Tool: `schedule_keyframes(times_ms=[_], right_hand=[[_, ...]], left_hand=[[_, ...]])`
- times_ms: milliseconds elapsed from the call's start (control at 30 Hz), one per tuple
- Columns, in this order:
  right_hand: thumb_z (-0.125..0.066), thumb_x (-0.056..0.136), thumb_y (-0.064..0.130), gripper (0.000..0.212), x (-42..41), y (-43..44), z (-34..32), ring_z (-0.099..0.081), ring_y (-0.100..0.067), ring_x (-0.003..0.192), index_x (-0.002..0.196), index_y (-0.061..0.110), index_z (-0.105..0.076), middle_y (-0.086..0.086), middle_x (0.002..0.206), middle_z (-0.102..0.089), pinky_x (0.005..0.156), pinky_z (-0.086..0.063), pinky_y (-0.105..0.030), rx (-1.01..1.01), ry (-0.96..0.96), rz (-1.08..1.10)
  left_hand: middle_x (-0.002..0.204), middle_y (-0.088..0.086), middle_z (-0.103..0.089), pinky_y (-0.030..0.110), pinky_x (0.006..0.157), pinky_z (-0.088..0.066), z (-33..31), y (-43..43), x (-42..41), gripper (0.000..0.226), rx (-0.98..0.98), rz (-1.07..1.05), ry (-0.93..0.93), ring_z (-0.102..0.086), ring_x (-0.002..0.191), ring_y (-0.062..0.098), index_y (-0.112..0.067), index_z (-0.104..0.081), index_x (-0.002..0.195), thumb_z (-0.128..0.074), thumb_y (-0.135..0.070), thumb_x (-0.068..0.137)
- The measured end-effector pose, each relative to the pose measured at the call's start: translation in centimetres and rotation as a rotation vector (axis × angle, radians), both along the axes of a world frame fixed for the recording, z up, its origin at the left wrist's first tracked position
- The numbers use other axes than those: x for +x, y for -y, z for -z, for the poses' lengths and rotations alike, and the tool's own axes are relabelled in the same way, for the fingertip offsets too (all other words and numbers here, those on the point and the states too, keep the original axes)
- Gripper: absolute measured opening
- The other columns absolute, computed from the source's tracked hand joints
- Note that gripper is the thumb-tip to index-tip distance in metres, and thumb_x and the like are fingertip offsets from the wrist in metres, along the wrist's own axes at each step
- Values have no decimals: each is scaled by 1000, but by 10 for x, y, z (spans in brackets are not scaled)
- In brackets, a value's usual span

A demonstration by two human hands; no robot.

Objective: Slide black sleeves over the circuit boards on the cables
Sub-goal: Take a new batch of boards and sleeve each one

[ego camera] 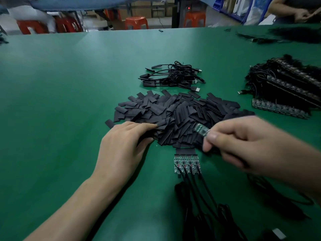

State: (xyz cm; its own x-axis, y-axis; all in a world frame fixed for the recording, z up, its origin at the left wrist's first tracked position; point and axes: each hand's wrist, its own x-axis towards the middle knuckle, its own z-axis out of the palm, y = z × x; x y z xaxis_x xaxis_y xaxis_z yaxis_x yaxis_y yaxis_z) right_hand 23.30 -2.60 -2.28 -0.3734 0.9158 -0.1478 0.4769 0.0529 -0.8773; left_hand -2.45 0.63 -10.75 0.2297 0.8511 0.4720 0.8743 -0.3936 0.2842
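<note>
A big heap of flat black sleeves lies on the green table in front of me. My left hand rests palm down on the heap's near left edge, its fingertips touching sleeves; whether it grips one I cannot tell. My right hand pinches a small green circuit board on a cable, held over the heap's near right side. Below the heap, several bare circuit boards lie side by side, their black cables trailing toward me.
A bundle of sleeved cables with USB plugs lies beyond the heap. Rows of unsleeved boards with cables are stacked at the right. Loose black pieces lie at the far right, near another person's hands. Red stools stand behind the table.
</note>
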Motion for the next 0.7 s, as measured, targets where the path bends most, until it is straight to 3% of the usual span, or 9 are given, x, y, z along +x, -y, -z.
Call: schedule_keyframes(times_ms=[200,367,467,567,633,700], right_hand=[[-44,92,50,28,-16,-5,47,-37,-6,48,87,41,-70,4,57,-45,47,-30,-22,128,109,88],[-41,95,51,31,-18,-4,61,-38,-5,51,88,36,-67,4,61,-44,53,-33,-30,173,133,135],[-40,100,47,31,-22,1,64,-39,-5,54,89,29,-64,7,62,-43,57,-35,-35,189,43,168],[-39,107,41,31,-30,5,66,-40,-5,56,90,27,-61,9,62,-45,58,-35,-36,229,-41,185],[-38,105,44,31,-34,5,66,-40,-5,57,91,29,-61,9,63,-46,59,-35,-35,231,-91,203],[-39,106,44,30,-36,5,67,-39,-4,56,92,28,-61,10,62,-46,59,-33,-32,226,-105,211]], left_hand=[[100,-13,-77,34,77,-59,1,3,-5,29,-1,49,162,-74,90,13,-26,-79,110,-86,-20,82],[100,-7,-78,37,92,-55,0,3,-5,11,218,50,163,-72,96,12,-21,-82,100,-79,-23,89],[96,-9,-76,36,84,-53,-5,8,-2,12,261,37,280,-71,91,13,-23,-81,100,-78,-22,89],[91,-14,-78,22,78,-56,-12,15,8,12,19,75,626,-72,82,6,-29,-80,97,-81,-20,88],[88,-5,-80,19,73,-56,-16,19,18,13,-234,137,934,-72,76,8,-26,-81,93,-80,-20,81],[83,3,-79,19,70,-57,-15,22,25,16,-365,161,1117,-71,69,10,-19,-81,90,-79,-18,74]])
